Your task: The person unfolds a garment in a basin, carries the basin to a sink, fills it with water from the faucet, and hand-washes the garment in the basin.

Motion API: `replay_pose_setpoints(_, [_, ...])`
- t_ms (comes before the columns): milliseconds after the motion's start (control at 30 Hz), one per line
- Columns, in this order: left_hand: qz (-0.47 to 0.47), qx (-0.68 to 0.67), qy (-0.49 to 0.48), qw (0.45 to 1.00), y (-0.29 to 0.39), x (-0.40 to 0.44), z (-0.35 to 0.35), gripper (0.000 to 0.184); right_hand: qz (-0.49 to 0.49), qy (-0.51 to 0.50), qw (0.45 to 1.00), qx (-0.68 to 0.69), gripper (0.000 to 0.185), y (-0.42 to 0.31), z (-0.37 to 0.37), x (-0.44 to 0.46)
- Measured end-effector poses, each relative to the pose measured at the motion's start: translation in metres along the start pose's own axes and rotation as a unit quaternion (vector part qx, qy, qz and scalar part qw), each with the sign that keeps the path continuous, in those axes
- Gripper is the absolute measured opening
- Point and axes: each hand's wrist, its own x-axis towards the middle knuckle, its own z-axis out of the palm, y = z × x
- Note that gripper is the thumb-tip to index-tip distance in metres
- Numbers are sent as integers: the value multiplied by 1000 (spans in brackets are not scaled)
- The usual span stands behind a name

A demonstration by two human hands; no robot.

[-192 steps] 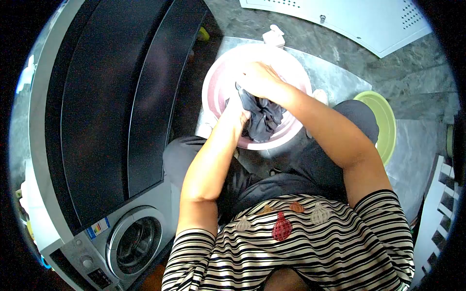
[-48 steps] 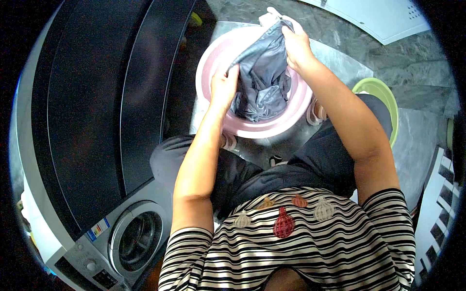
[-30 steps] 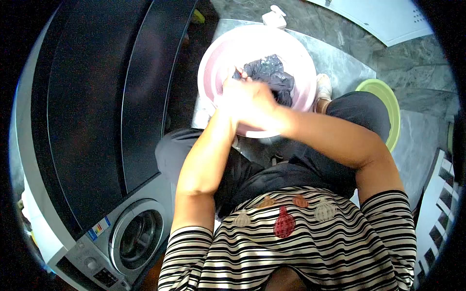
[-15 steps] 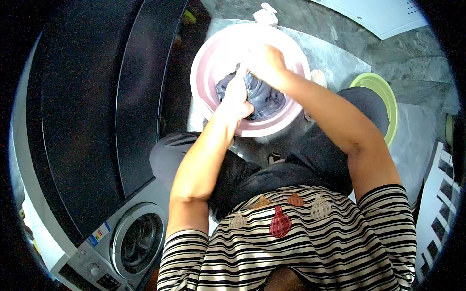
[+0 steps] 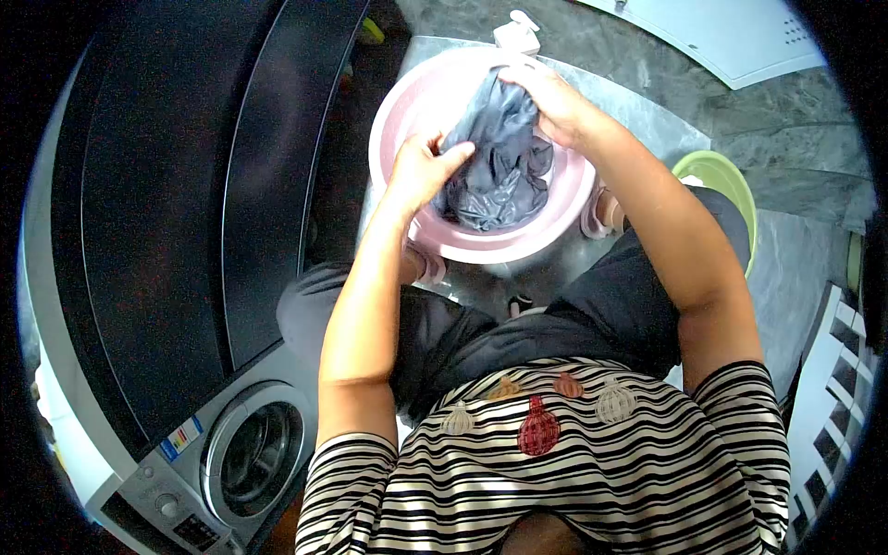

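Observation:
A wet dark grey cloth point(image 5: 499, 157) is partly raised out of a pink basin point(image 5: 504, 248), its lower part bunched inside. My right hand point(image 5: 553, 100) grips the cloth's upper end near the basin's far rim. On the left side, my left hand point(image 5: 425, 169) touches the cloth's edge, its thumb and fingers around that edge. The basin stands on the floor between my feet. Strong light washes out the basin's far inside.
A green basin point(image 5: 749, 222) is beside my right knee. Behind the pink basin stands a white bottle point(image 5: 518, 35). At left are a washing machine point(image 5: 257, 455) and dark cabinet panels point(image 5: 176, 203). A white slatted rack point(image 5: 828, 407) is at the right edge.
My hands have moved apart from their place close together over the basin. The cloth is now spread and lifted between them, its upper end higher toward the far rim.

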Motion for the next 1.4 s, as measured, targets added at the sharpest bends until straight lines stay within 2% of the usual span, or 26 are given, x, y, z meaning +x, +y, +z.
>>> replay_pose_setpoints(67, [-37, 199, -14, 979, 4, -5, -6, 30, -50, 61, 996, 37, 15, -11, -3, 3])
replay_pose_setpoints(100, [-37, 197, -12, 980, -5, -4, -6, 30, -80, 86, 992, 54, 12, -19, -1, 4])
replay_pose_setpoints(200, [-66, -90, 27, 993, -25, 3, -10, 32, -58, 41, 992, 102, 20, -30, -4, 4])
replay_pose_setpoints(300, [68, -408, 11, 910, -5, 5, -12, 40, -14, 47, 989, 137, 29, -19, -13, 11])
replay_pose_setpoints(367, [40, -493, 73, 866, -2, 5, -9, 39, 29, -5, 990, 136, 25, -11, -12, 10])
replay_pose_setpoints(433, [16, -501, 109, 858, -8, 10, -3, 47, -3, 36, 995, 94, 12, 8, 3, 12])
replay_pose_setpoints(500, [-57, -516, 102, 849, 27, -4, 12, 53, 16, 37, 996, -75, 12, 22, 32, -7])
replay_pose_setpoints(533, [-95, -518, 128, 840, 22, -2, 16, 51, -146, -19, 964, -223, 13, 38, 49, -16])
replay_pose_setpoints(567, [-133, -520, 152, 830, 6, 6, 18, 49, -301, -73, 881, -358, 13, 53, 64, -27])
replay_pose_setpoints(600, [-146, -534, 16, 833, -69, 37, 3, 47, -331, -108, 830, -437, 16, 55, 81, -46])
replay_pose_setpoints(633, [-155, -463, 97, 868, -47, 32, 16, 46, -355, -140, 771, -510, 19, 54, 90, -59])
replay_pose_setpoints(667, [-175, -380, 175, 891, -25, 27, 30, 45, -405, -93, 709, -570, 21, 66, 82, -49])
replay_pose_setpoints(700, [-168, -458, 138, 862, -21, 23, 37, 45, -482, -61, 682, -546, 16, 63, 73, -37])
replay_pose_setpoints(767, [-143, -603, 63, 782, -8, 19, 45, 43, -358, 57, 736, -572, 21, 54, 62, -16])
replay_pose_setpoints(833, [-168, -576, 56, 798, 34, 9, 45, 39, -132, 122, 814, -552, 27, 51, 38, 18])
replay_pose_setpoints(900, [-207, -525, 121, 817, 44, 2, 45, 38, -146, 86, 838, -519, 31, 57, 50, 10])
replay_pose_setpoints(967, [-140, -499, 125, 846, -50, 29, 30, 39, -276, 9, 752, -598, 24, 76, 84, -22])
replay_pose_setpoints(1000, [-63, -573, -39, 816, -81, 37, 16, 31, -350, -28, 709, -612, 23, 80, 95, -38])
replay_pose_setpoints(1067, [7, -626, -206, 752, -90, 27, 23, 24, -291, -12, 730, -618, 24, 74, 80, -22])
replay_pose_setpoints(1100, [112, -263, -39, 957, -69, 10, 41, 27, -261, -3, 739, -621, 24, 71, 72, -14])
replay_pose_setpoints(1133, [-64, -440, -29, 895, -20, 5, 47, 32, -253, 80, 721, -640, 24, 65, 58, 12])
replay_pose_setpoints(1167, [-222, -607, 53, 761, 31, 0, 52, 38, -248, 120, 713, -645, 24, 65, 56, 17])
replay_pose_setpoints(1200, [-207, -618, 39, 757, 22, 4, 51, 40, -242, 160, 704, -648, 24, 63, 55, 22])
replay_pose_setpoints(1300, [-176, -617, 7, 767, -15, 15, 38, 37, -230, 43, 765, -600, 23, 67, 77, -16])
replay_pose_setpoints(1367, [-74, -613, -119, 778, -58, 21, 28, 35, -312, -22, 762, -567, 18, 86, 86, -33])
replay_pose_setpoints(1400, [-123, -595, -70, 791, -44, 15, 33, 35, -298, -43, 768, -565, 19, 78, 80, -32])
